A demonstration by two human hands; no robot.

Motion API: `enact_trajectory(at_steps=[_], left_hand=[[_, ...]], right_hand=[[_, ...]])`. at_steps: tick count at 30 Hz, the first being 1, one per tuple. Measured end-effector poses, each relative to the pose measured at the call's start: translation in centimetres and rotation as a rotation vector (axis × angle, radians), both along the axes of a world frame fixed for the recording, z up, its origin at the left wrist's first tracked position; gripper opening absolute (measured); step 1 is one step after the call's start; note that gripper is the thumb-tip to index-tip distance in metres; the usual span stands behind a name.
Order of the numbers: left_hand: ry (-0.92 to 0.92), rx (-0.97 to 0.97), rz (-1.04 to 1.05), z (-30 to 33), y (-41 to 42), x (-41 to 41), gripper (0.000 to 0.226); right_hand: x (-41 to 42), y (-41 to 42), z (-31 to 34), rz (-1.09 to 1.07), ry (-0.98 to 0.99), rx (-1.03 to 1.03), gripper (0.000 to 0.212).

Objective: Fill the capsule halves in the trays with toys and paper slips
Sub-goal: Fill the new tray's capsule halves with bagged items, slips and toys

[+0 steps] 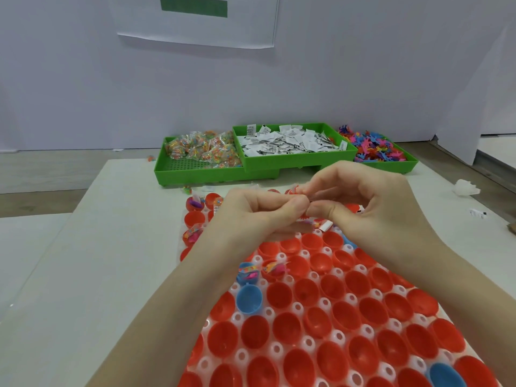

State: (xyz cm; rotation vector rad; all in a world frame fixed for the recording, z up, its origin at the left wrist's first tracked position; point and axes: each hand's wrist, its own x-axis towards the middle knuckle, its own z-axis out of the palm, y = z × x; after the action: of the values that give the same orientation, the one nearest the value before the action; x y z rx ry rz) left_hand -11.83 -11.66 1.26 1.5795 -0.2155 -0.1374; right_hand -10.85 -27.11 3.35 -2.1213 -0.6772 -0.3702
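A white tray of red capsule halves and a few blue ones fills the near table. Some halves at the far left and two nearer ones hold toys and slips. My left hand and my right hand meet above the tray's far rows, fingertips together, pinching a small red toy. A white paper slip shows under my right hand; which hand holds it cannot be told.
Three green bins stand at the back: bagged colourful toys on the left, white paper slips in the middle, loose pink and blue toys on the right. Crumpled plastic and a loose slip lie at the right.
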Motion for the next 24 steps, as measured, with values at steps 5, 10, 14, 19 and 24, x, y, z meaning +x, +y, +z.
enact_trajectory(at_steps=[5,10,14,19,24], left_hand=[[-0.07,0.177,0.094,-0.6,0.0,0.3,0.015],[-0.141,0.573,0.059,-1.3,0.6,0.9,0.032],[-0.24,1.002,0.047,-2.0,0.4,1.0,0.033],[-0.215,1.05,-0.046,-2.2,0.2,0.9,0.016],[-0.24,1.095,-0.032,-2.5,0.3,1.2,0.018]], right_hand=[[0.1,-0.2,-1.1,0.012,-0.092,-0.029,0.023],[1.3,-0.7,-2.7,0.016,0.069,-0.218,0.017],[1.5,-0.9,-4.1,0.033,0.153,-0.347,0.019],[1.3,-0.2,-4.6,0.094,0.113,-0.547,0.014],[1.1,-0.2,-4.3,0.148,0.105,-0.704,0.011]])
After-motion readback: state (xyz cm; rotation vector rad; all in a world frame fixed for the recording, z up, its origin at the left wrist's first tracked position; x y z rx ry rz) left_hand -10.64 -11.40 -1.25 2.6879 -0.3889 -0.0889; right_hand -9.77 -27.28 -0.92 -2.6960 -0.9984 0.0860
